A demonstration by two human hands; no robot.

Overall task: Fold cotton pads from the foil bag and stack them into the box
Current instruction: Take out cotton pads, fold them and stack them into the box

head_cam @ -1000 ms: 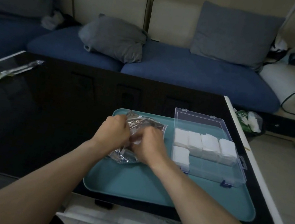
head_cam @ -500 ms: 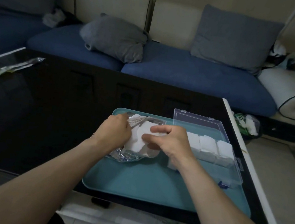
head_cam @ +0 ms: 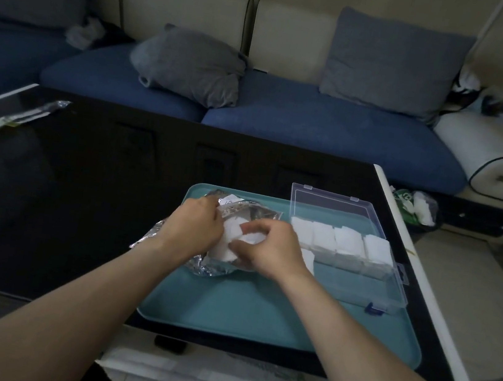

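- Since half a second ago: right hand [head_cam: 270, 251] has pulled back toward the body and its fingers, then stretched flat over the pad, are now curled; the cotton pad [head_cam: 230, 242] has gone from a flat square to a bunched, creased shape.
- Cotton pad: white, soft, matte, edges rumpled. It lies between the two hands, above the mouth of the foil bag [head_cam: 217, 264], not yet in the box.
- Right fingers [head_cam: 258, 225] are curled over the pad's right half, thumb below, pinching it.
- Left hand [head_cam: 195, 226] is clenched on the pad's left edge; whether it also holds the foil I cannot tell.
- Foil bag: silver, crinkled, shiny, lying open on the left part of the tray [head_cam: 258, 314]; one end overhangs the tray's left rim onto the tabletop [head_cam: 63, 212].
- Tray: teal, smooth, rectangular with rounded corners and a low raised rim. Its near half is bare.
- Box [head_cam: 359, 286]: clear hard plastic, rectangular, lid [head_cam: 332, 206] hinged open to the far side, blue clasp at the near edge. It sits on the tray's right side, just beside the right hand.
- Folded pads [head_cam: 342, 245]: four white stacks in a row along the far side of the box, one more at the near left, partly hidden by the right wrist. The near strip of the box looks free.
- Tabletop: black, glossy, white edge at right, close to the box; wide room to the left.
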